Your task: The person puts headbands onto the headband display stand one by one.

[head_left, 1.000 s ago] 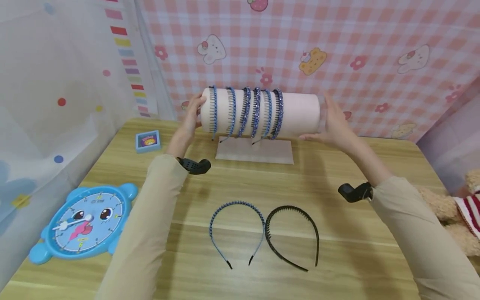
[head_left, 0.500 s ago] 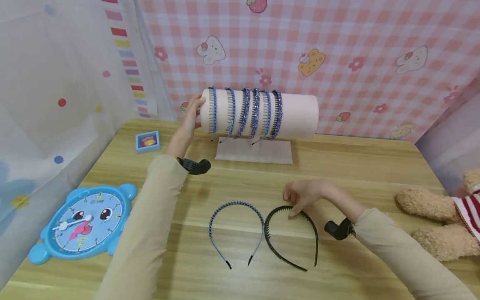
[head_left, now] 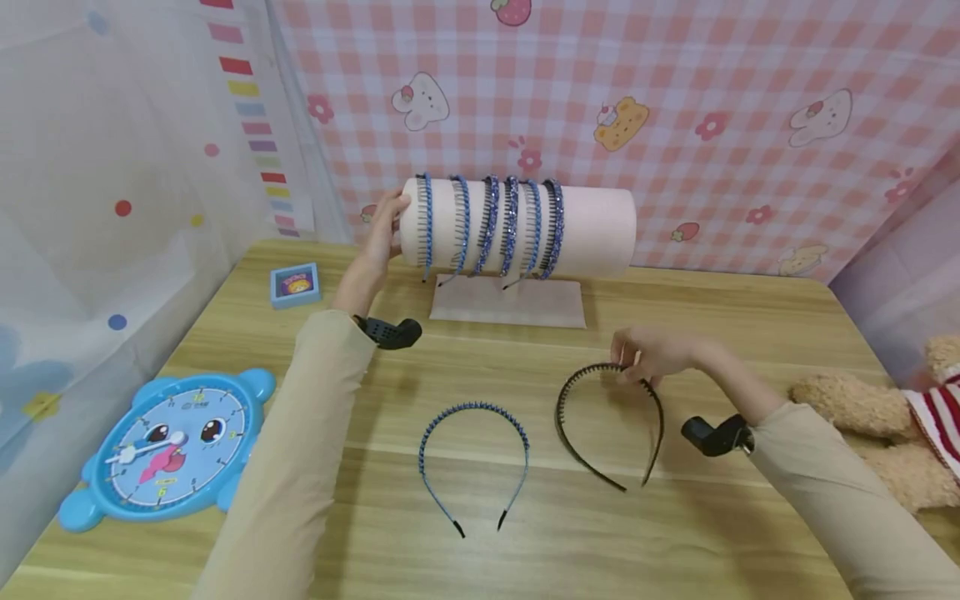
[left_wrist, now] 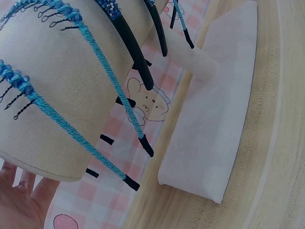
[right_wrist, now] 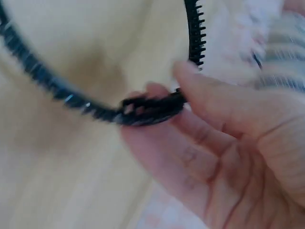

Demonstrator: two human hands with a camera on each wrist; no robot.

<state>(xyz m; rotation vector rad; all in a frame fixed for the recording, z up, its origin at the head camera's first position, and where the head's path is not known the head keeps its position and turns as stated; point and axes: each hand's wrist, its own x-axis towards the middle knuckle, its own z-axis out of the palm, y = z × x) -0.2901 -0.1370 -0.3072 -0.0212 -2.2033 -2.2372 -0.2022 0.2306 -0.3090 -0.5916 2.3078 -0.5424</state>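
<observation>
My right hand [head_left: 652, 354] pinches a black toothed headband [head_left: 573, 446] at the top of its arc, its two ends pointing toward me. In the right wrist view, thumb and fingers close around the black band [right_wrist: 152, 109]. My left hand [head_left: 384, 225] rests against the left end of a pale pink roll-shaped headband stand [head_left: 596, 229]; its fingers [left_wrist: 28, 183] lie straight along the end rim in the left wrist view. Several blue and glittery headbands [head_left: 512, 225] sit around the roll. A blue beaded headband [head_left: 474, 407] lies flat on the table.
The stand's flat base [head_left: 510, 302] rests on the wooden table [head_left: 360, 533]. A blue toy clock [head_left: 176, 446] and a small blue box [head_left: 295, 284] are at the left, a teddy bear [head_left: 840, 404] at the right. Behind hangs a checked curtain [head_left: 712, 75].
My right hand has left the roll's right end, come down to the black headband, and moved it up and right, away from the blue one. The left hand stays at the stand.
</observation>
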